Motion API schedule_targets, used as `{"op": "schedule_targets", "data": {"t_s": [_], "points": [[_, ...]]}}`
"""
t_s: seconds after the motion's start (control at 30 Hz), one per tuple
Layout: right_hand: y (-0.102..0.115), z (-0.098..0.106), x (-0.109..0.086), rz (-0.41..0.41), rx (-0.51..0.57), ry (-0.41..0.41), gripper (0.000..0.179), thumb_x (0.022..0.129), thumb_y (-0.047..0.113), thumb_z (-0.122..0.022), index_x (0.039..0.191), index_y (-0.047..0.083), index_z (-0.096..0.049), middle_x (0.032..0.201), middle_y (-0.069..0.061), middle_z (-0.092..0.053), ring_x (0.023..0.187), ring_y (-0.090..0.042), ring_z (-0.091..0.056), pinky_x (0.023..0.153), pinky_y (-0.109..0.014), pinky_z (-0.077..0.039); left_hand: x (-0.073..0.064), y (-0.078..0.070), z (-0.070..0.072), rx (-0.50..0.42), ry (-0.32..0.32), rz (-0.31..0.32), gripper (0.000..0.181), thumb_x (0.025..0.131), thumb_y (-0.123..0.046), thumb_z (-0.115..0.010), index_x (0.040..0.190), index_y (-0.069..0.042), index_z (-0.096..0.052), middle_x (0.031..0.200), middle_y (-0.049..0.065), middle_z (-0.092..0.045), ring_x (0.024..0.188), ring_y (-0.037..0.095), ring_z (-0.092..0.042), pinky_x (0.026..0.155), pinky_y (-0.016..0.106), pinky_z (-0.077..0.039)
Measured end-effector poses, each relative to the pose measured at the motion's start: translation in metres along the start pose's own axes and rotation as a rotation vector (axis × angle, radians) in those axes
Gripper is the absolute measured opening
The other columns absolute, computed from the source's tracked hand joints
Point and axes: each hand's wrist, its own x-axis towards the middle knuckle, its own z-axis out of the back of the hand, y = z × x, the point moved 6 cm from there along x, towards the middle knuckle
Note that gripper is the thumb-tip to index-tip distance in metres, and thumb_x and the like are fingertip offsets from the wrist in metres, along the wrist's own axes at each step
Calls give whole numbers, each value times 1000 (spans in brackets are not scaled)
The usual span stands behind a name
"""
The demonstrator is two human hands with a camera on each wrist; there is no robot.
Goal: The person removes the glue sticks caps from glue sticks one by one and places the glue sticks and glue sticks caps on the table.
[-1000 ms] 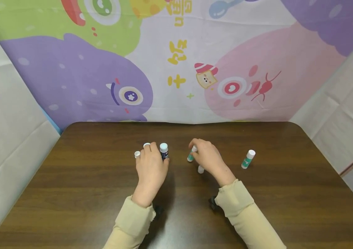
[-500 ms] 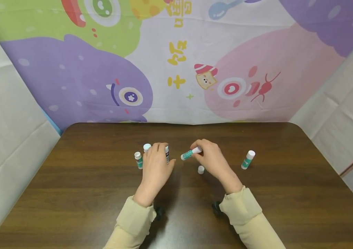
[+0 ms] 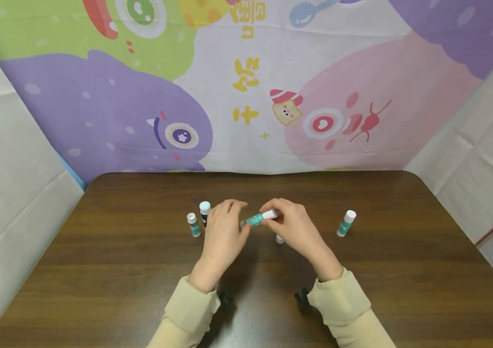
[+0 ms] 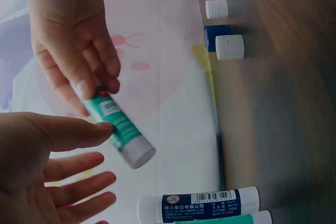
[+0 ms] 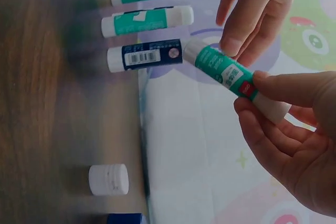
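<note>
My right hand point(image 3: 296, 227) pinches a green glue stick point(image 3: 255, 220) by its white-capped end and holds it tilted above the table. In the right wrist view, thumb and fingertips close round that cap. My left hand point(image 3: 224, 232) is at the stick's other end, its thumb point(image 4: 79, 132) overlapping the green label in the left wrist view and its other fingers spread. Left of this hand stand a green glue stick point(image 3: 194, 225) and a navy glue stick point(image 3: 204, 210). Another navy glue stick point(image 5: 149, 56) is hidden behind the left hand in the head view.
One more green glue stick point(image 3: 346, 223) stands at the right on the brown wooden table point(image 3: 403, 270). A loose white cap point(image 3: 280, 239) lies below the right hand, and a navy cap point(image 4: 212, 38) shows near it. Cartoon-printed cloth point(image 3: 246, 145) hangs behind the table.
My right hand has lifted the green glue stick off the table, tilted it and brought it left. My left hand has shifted right from among the standing glue sticks to meet it.
</note>
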Motion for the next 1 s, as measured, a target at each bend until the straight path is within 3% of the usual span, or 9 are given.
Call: {"op": "schedule_targets", "data": {"t_s": [0.47,0.63,1.0], "points": [[5,3,-1,19,64,-15,15,80,18,-69,94,13,-65,90,1,-64,75,-10,-60,66,-24,-49,-1,-11,-3,-2,-10,-83,19,75,-14,-73,93,-13,-66,87,0,-65,84,19,-61,81,38,-43],[5,4,-1,12,69,-11,16,79,18,-69,94,13,-65,91,1,-64,76,-10,-61,67,-25,-50,-1,-11,-3,2,-26,-83,16,76,-15,-73,90,-14,-66,83,-1,-64,79,18,-61,78,36,-44],[4,4,-1,0,71,11,17,80,19,-69,95,14,-65,91,2,-64,77,-10,-61,66,-24,-49,-1,-10,-3,-4,9,-64,18,75,-15,-74,91,-14,-65,83,-1,-64,78,18,-61,77,37,-45]]}}
